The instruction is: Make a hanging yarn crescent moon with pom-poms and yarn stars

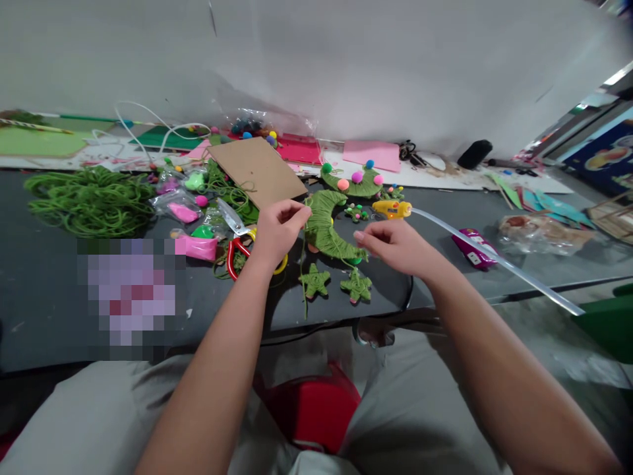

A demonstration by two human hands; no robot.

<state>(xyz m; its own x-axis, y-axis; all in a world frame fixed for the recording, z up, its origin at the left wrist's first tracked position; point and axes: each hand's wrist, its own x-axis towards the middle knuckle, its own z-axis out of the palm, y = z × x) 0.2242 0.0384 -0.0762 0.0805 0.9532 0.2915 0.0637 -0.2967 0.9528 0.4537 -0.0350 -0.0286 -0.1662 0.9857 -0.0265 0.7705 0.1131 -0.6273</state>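
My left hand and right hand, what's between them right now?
A green yarn-wrapped crescent lies between your left hand and right hand, as the head view shows.

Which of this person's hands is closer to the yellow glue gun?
The right. The right hand is just on the person's side of the yellow glue gun; the left hand is farther off to its left, beyond the green yarn-wrapped crescent.
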